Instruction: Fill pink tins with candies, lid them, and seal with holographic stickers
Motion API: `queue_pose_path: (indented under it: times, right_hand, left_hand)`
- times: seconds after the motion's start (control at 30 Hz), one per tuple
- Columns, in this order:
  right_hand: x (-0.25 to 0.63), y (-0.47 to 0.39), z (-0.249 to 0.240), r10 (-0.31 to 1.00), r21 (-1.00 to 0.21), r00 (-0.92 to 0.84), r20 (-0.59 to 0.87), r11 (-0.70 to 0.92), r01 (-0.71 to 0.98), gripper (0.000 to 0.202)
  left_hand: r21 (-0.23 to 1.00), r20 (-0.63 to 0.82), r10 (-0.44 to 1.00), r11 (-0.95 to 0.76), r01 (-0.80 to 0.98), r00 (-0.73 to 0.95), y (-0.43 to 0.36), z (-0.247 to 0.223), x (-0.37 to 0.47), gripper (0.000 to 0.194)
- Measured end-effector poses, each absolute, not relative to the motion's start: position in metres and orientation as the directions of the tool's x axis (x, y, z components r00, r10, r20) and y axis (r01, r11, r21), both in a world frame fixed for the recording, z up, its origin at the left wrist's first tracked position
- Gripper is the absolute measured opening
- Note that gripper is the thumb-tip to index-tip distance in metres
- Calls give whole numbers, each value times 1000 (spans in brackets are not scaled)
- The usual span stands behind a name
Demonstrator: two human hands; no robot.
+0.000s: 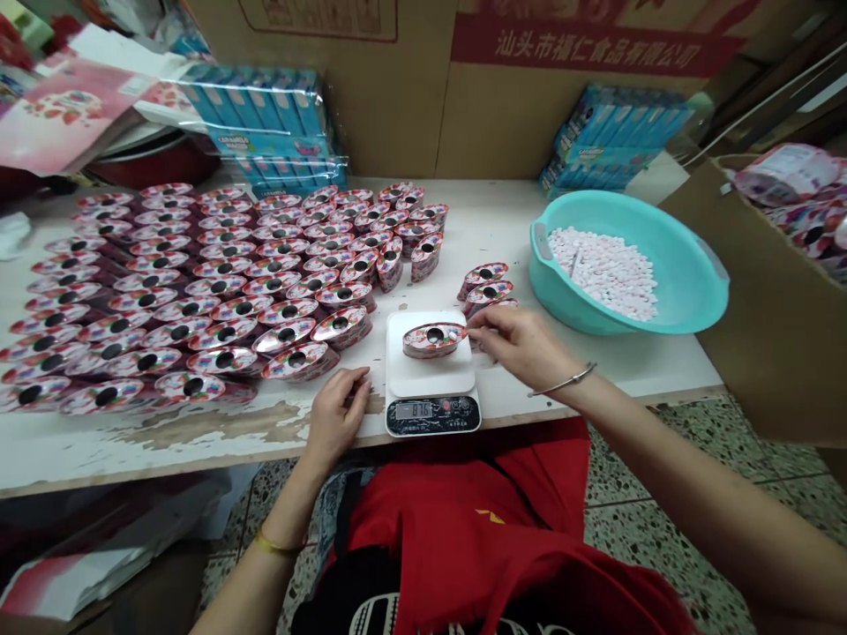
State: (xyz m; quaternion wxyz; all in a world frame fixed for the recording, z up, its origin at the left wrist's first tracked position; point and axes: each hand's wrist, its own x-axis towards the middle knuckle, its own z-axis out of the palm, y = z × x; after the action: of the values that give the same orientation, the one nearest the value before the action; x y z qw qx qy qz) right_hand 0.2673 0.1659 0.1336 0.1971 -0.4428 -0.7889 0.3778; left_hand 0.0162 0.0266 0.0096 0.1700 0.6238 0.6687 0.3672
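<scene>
Your pouch (pixel 433 347) on the scale (pixel 430 381) looks light, soft-walled, slick: hold its sides gently; right hand (pixel 529 348) at its right tip, can't tell if pinching, left hand (pixel 337 410) loosely curled, fingers apart.

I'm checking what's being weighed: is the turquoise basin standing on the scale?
No, the turquoise basin stands on the table to the right of the scale, which bears a single packet.

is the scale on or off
On: the scale shows digits on its display, and a packet sits on its platform.
</scene>
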Motion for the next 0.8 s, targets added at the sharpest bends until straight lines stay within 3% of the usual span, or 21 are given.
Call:
queue_pose_path:
  times: [0.2,0.37,0.47,0.57,0.63,0.7,0.8]
  right_hand:
    - [245,154,142,773,-438,-624,-116,524,731,20]
    - [232,151,141,758,-386,-646,-84,573,723,23]
    - [230,158,140,814,-517,-576,81,528,674,22]
    - [239,166,139,889,-819,-429,164,365,443,15]
    - [250,168,137,930,-969,-365,42,127,212,19]
    - [263,165,133,942,-993,-314,-120,-120,19,31]
    - [288,156,124,937,-941,-210,-278,-310,-135,41]
  left_hand:
    - [706,222,962,-46,707,-160,27,9,15,24]
    - [706,226,960,-46,707,-164,25,11,16,23]
    - [691,307,936,-95,716,-173,27,22,25,23]
    - [592,459,883,-225,774,-95,43,43,44,37]
    - [492,490,872,-297,818,22,62,58,60,58]
    - [430,440,890,-326,842,121,84,68,73,69]
    - [469,368,921,-301,830,126,114,73,81,58]
